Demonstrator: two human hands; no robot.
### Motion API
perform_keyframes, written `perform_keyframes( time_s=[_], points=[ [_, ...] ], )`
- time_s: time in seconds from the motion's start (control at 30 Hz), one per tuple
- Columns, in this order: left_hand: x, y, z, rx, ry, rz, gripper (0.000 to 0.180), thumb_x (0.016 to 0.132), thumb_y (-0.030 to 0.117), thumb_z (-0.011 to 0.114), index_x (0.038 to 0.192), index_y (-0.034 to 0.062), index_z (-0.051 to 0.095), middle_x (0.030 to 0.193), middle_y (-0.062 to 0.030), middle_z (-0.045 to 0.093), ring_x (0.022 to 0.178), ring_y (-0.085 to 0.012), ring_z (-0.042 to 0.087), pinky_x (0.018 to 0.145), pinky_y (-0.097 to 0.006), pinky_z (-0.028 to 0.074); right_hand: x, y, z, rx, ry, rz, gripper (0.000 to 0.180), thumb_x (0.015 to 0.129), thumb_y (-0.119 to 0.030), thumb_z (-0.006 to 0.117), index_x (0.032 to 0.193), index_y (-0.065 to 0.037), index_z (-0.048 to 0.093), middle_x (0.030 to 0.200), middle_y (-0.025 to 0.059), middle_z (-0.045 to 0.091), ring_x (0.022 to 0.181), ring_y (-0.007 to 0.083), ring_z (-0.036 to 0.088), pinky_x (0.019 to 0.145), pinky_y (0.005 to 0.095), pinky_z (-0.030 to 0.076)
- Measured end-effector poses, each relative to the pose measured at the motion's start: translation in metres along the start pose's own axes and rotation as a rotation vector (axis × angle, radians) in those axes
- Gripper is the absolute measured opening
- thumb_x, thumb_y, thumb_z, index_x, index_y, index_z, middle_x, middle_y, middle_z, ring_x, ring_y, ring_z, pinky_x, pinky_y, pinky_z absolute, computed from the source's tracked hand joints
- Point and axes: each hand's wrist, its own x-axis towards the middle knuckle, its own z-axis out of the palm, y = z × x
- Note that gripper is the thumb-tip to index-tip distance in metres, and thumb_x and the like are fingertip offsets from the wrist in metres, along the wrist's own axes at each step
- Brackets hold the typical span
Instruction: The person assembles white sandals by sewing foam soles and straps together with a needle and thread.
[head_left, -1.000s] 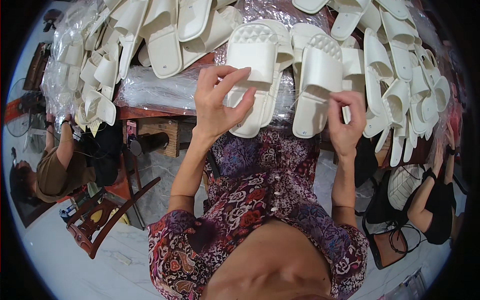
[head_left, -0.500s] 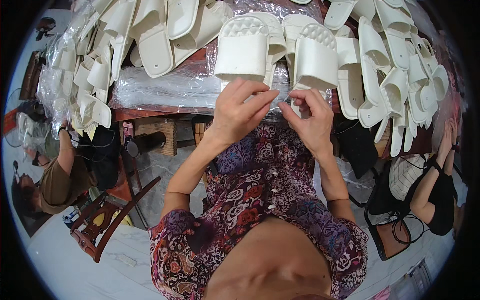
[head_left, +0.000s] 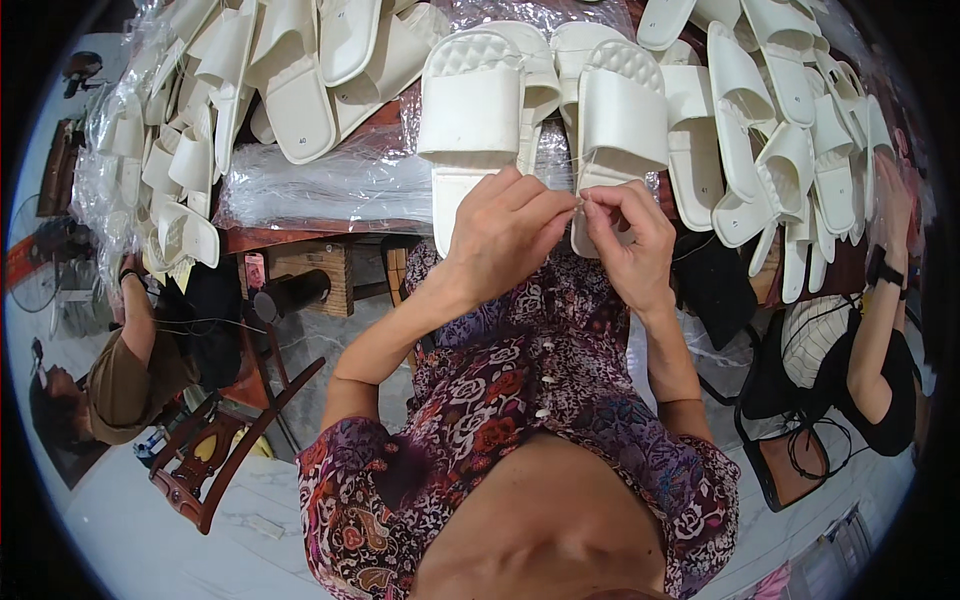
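Hands meet at the near edge of the tabletop (head_left: 300, 235), fingertips pinched together over the heel of a white slide sandal. Left hand (head_left: 505, 235) comes in from the lower left, fingers curled, thumb and forefinger closed on something very fine at the point where it touches the right hand (head_left: 625, 235); what is pinched is too small to tell, though a thin thread (head_left: 560, 165) shows running up from there across the sandals. Right hand is likewise closed, its fingertips pressed against those of the left.

Just beyond the hands lie two sandals side by side, toes pointing away: the left sandal (head_left: 470, 110) and the right sandal (head_left: 620, 115), each with a broad strap and a quilted footbed. Both heels reach the near edge, and the hands cover part of them. They rest on crinkled clear plastic sheet (head_left: 320, 185) that spreads toward the left of the tabletop.

More white sandals are heaped along the far left (head_left: 290, 70) and the right side (head_left: 790, 130), some in clear bags.

Below the left edge a second person sits in a brown sleeve (head_left: 125, 385), near a red wooden chair (head_left: 215, 460). At the right edge another person's arm (head_left: 885, 290) reaches up to the sandal pile.
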Motion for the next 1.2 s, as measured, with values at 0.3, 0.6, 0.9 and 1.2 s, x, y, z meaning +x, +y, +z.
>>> perform_keyframes(
  time_s=[0.3,0.6,0.9,1.2],
  points=[
    [0.014,0.0,0.001,-0.023,0.085,0.011,0.028,0.074,-0.001,0.074,0.1,0.0095,0.071,0.088,-0.0051,0.065,0.079,-0.0262,0.059,0.069,-0.034,0.05,-0.001,0.004,-0.01,-0.119,-0.049,-0.142,0.009,0.086,-0.006,0.07,0.093,-0.002,0.066,0.082,0.0101,0.06,0.07,0.0259,0.063,0.062,0.0345,0.049],
    [0.017,-0.006,0.006,-0.048,-0.047,0.099,0.028,0.073,0.002,0.074,0.099,0.0101,0.069,0.105,-0.0051,0.064,0.082,-0.0247,0.061,0.072,-0.035,0.052,0.0,0.0,-0.013,-0.034,-0.05,-0.046,0.009,0.083,-0.003,0.068,0.091,-0.002,0.064,0.08,0.0094,0.059,0.069,0.0231,0.063,0.063,0.0319,0.05],
    [0.017,-0.008,0.011,-0.076,-0.112,0.102,0.02,0.075,0.003,0.074,0.094,0.0055,0.067,0.088,-0.0074,0.063,0.08,-0.0253,0.06,0.07,-0.035,0.05,0.002,0.002,-0.01,0.001,-0.06,0.042,0.009,0.086,-0.005,0.066,0.091,0.0,0.06,0.082,0.0087,0.058,0.069,0.019,0.061,0.064,0.0294,0.05],
    [0.013,-0.013,0.023,-0.196,0.067,-0.017,0.015,0.077,-0.001,0.073,0.09,0.0047,0.068,0.08,-0.0068,0.062,0.069,-0.0226,0.06,0.06,-0.032,0.049,0.003,0.011,-0.008,0.055,-0.036,0.048,0.011,0.091,-0.009,0.065,0.096,0.0,0.062,0.085,0.0087,0.06,0.071,0.0171,0.06,0.066,0.029,0.049]
  ],
)
